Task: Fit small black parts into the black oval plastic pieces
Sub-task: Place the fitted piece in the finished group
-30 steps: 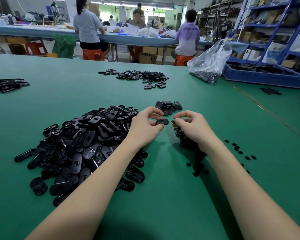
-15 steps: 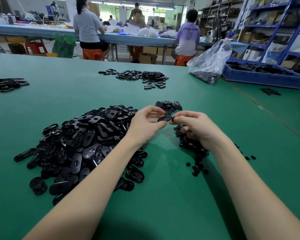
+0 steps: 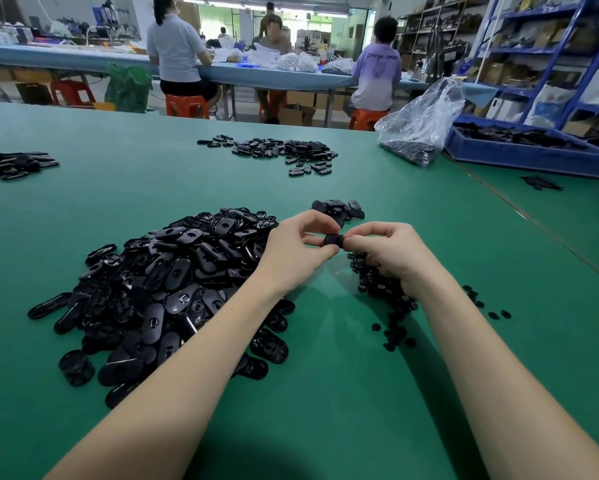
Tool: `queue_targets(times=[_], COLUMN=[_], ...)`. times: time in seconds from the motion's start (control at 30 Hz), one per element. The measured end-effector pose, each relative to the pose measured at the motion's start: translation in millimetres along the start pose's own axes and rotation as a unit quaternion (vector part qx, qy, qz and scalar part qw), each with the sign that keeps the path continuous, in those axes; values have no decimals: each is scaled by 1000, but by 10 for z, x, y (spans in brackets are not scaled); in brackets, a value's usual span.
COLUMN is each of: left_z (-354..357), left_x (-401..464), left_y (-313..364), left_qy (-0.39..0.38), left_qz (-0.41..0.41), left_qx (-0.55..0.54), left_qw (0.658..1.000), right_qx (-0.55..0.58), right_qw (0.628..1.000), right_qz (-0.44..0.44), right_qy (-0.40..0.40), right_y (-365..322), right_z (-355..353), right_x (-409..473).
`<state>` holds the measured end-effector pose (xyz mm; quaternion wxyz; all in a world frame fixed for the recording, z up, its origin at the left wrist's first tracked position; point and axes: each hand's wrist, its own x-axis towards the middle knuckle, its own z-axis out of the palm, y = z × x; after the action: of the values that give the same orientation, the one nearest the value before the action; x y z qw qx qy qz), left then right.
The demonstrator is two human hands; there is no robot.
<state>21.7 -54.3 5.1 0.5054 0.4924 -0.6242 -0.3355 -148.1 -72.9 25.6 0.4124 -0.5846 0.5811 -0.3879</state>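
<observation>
From the head camera, you hold one black oval plastic piece (image 3: 333,240) above the green table mat (image 3: 325,393), pinched at its left end by your left hand (image 3: 296,252) and at its right end by your right hand (image 3: 391,252). The thumb and forefinger of each hand are pressed together on it, with the other fingers curled; whether a small part already sits in it you cannot tell, as your fingertips cover most of it. To seat the insert well, keep the oval steady with the left pinch and, I judge, press squarely with the right thumb so the part goes in flat and not tilted.

Your supply lies close: the big heap of black oval shells (image 3: 173,289) is under and left of your left forearm, and the scatter of small black round parts (image 3: 388,299) is beneath your right wrist. A small cluster of black ovals (image 3: 339,209), likely finished ones, sits just beyond your fingers. Your right wrist hangs low over the small parts and could brush them aside.

Farther off are another pile of black pieces (image 3: 280,152), a clear plastic bag (image 3: 422,126) and a blue tray (image 3: 530,150), well apart from your work.
</observation>
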Motion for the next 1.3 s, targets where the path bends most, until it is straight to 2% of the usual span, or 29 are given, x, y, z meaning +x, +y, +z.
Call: queue_targets(times=[0.4, 0.57, 0.73, 0.93, 1.3], left_z=[-7, -65, -77, -75, -36], left_x=[6, 24, 38, 38, 30], left_y=[14, 63, 97, 69, 64], left_qy=[-21, -55, -56, -70, -43], left_qz=[12, -6, -53, -108, -107], left_qx=[-8, -43, -92, -113, -81], left_qw=[1000, 998, 993, 985, 990], right_qx=[-28, -17, 2, -22, -52], right_qw=[999, 998, 997, 996, 995], right_qz=[19, 25, 8, -25, -66], right_qy=[1, -52, -83, -85, -43], right_y=[-10, 7, -6, -18, -1], right_z=[-22, -113, -129, -119, -68], right_x=[4, -10, -1, -3, 18])
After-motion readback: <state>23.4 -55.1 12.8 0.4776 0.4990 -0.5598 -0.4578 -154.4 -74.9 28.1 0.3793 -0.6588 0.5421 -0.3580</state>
